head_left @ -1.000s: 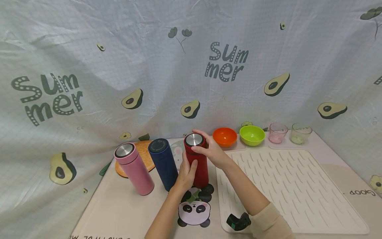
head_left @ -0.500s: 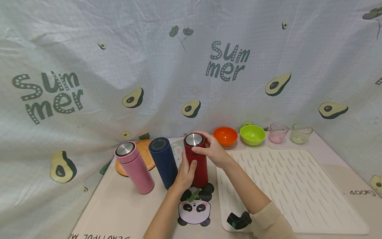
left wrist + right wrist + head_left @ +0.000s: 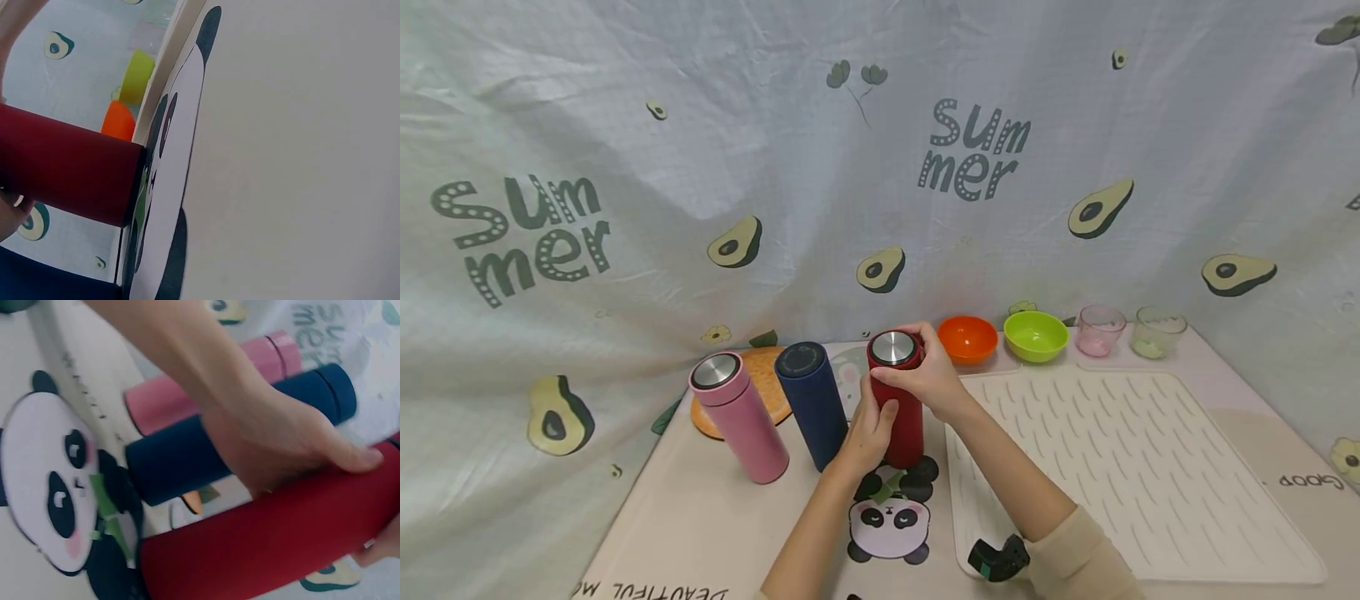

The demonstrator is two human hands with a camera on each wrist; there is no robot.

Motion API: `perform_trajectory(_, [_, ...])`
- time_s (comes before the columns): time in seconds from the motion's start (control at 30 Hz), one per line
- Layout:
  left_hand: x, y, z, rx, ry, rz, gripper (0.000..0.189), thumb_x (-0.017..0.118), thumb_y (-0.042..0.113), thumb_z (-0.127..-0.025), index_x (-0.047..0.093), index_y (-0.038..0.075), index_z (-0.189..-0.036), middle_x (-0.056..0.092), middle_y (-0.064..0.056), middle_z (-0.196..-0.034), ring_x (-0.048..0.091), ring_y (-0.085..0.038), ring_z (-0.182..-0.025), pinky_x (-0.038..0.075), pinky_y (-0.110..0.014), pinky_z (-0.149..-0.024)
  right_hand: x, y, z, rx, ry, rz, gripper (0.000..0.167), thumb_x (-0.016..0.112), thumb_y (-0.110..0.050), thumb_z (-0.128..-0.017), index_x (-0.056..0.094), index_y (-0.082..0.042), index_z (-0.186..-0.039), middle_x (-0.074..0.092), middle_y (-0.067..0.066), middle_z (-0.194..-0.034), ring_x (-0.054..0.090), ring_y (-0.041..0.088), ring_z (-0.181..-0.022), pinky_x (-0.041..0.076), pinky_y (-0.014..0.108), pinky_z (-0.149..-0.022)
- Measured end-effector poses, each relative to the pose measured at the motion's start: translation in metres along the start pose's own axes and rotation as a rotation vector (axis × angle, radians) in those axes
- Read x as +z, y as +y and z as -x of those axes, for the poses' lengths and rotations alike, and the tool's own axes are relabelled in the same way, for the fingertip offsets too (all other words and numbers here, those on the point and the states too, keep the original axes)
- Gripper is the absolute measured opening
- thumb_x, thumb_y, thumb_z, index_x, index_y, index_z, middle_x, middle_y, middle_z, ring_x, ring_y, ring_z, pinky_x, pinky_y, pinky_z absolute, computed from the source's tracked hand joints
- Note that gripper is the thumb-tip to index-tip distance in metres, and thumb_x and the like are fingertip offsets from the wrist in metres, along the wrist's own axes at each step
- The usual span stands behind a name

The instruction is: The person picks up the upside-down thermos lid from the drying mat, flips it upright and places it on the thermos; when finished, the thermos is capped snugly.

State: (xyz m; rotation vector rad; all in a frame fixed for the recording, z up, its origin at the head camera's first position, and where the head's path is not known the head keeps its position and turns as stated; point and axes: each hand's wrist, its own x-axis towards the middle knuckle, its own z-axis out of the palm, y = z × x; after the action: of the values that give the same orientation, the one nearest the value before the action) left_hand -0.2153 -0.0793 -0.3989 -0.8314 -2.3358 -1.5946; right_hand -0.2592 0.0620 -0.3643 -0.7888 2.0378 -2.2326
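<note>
A red thermos with a silver-topped lid stands upright at the middle of the table. My left hand grips its body from the left, thumb toward me. Around the lid curl the thumb and fingers of my right hand. The right wrist view shows the left hand wrapped along the red thermos. Just left stands a blue thermos, then a pink thermos with a silver-topped lid. The red thermos's base meets the table in the left wrist view.
An orange bowl, a green bowl, a pink glass and a clear glass line the back right. A ridged white mat covers the right side. Behind the bottles lies a round orange board.
My right hand has turned slightly on the red thermos's lid, its thumb sliding a little left. The thermos top has shifted slightly right. My left hand keeps its hold.
</note>
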Motion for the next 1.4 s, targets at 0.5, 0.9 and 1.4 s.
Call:
perform_trajectory(0.5, [0.0,-0.015,-0.001,0.019,-0.053,0.028,0.055,0.037,0.004,-0.096,0.002,-0.003,-0.138,0.029,-0.027,-0.134,0.035,-0.036,-0.124,0.03,-0.053,-0.1,0.001,0.003,0.006,-0.048,0.051,0.051,0.065,0.075,-0.004,-0.073,0.035,-0.001,-0.123,0.046,0.015,-0.122,0.048,0.027,-0.109,0.047,0.033,-0.087])
perform_trajectory(0.9, [0.003,-0.033,-0.004,0.034,-0.039,-0.002,0.058,0.036,0.018,-0.099,-0.001,0.003,-0.141,0.029,-0.023,-0.137,0.034,-0.033,-0.126,0.03,-0.052,-0.1,0.012,-0.018,0.012,-0.039,0.13,0.11,0.061,0.07,0.006,-0.073,0.033,0.004,-0.121,0.043,0.019,-0.123,0.044,0.03,-0.111,0.046,0.037,-0.089])
perform_trajectory(1.4, [-0.025,0.002,0.06,-0.158,0.005,-0.461,0.06,0.056,0.023,-0.091,0.028,0.006,-0.141,0.047,-0.01,-0.13,0.051,-0.022,-0.114,0.047,-0.034,-0.086,-0.021,0.026,0.047,-0.033,-0.019,0.376,0.078,0.067,-0.018,-0.082,0.02,-0.015,-0.144,0.033,0.011,-0.139,0.032,0.027,-0.124,0.029,0.05,-0.102])
